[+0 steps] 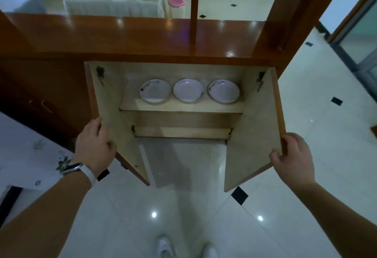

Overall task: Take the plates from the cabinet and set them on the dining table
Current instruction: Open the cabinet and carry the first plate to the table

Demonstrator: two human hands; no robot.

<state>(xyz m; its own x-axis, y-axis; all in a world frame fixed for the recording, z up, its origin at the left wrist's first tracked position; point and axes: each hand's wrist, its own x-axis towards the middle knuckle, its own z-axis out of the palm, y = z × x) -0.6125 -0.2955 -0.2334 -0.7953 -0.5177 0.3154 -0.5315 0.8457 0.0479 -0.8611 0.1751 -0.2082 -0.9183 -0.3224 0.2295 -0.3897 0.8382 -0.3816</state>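
Three white plates with flower prints stand side by side on the upper shelf of the open wooden cabinet (183, 107): the left plate (155, 91), the middle plate (188, 90) and the right plate (223, 91). Both cabinet doors are swung out toward me. My left hand (94, 146) grips the edge of the left door (114, 123). My right hand (292, 157) grips the lower edge of the right door (253, 135). Neither hand touches a plate.
A table with a white flowered cloth (26, 155) stands at my left. The glossy cabinet top (132, 35) carries wooden posts (193, 8). Beyond it is another cloth-covered table (114, 0) with clutter. Shiny tiled floor (183, 206) lies below; a lower shelf (181, 132) looks bare.
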